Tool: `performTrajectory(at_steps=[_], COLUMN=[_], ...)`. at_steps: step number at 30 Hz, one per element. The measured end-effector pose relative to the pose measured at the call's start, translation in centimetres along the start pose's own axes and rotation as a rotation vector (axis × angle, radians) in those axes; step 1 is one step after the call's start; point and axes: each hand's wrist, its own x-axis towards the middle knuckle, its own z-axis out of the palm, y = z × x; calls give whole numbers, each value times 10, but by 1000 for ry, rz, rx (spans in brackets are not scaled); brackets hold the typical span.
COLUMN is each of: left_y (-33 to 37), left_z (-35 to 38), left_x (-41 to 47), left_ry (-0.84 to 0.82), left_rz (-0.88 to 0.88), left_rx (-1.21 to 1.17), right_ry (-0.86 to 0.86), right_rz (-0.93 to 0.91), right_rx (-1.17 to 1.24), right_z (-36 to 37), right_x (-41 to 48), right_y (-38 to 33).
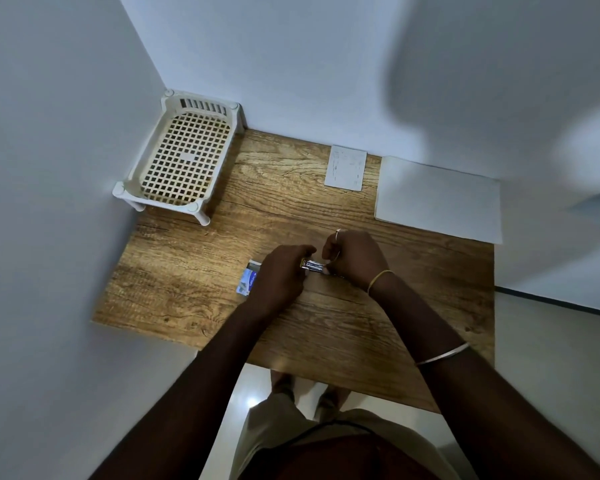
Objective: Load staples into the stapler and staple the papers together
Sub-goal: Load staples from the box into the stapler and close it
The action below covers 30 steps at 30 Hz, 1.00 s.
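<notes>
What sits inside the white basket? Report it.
Nothing visible lies inside the white basket: its lattice floor shows bare, apart from a small moulded plate at the centre. The corner nearest the wall is partly hidden by the rim.

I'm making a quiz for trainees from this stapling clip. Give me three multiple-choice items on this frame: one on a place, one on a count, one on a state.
1. Where does the cream basket stand?
A. far left corner of the table
B. near right corner
C. on the floor

2. How many white paper items lie at the table's far edge?
A. one
B. two
C. four

3. What is happening to the stapler?
A. it lies untouched
B. both hands hold it
C. it sits in the basket

Answers: 1 A, it stands against the walls at far left. 2 B, a small sheet and a larger stack. 3 B, the left hand and right hand meet around it.
</notes>
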Motion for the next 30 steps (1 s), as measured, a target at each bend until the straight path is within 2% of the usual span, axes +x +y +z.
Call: performTrajectory(at_steps=[9,15,30], left_y=[-12,-14,-19], left_z=[6,4,8], left_x=[-2,-1,0], left_ry=[-22,-3,15], left_rz=[23,32,41], left_rx=[9,-27,-39], right_ry=[58,147,204], right_rz=[93,70,7], right_rx=[-166,-235,-317], right_z=[17,26,28], right_x=[2,2,-5], right_y=[-9,-14,-17])
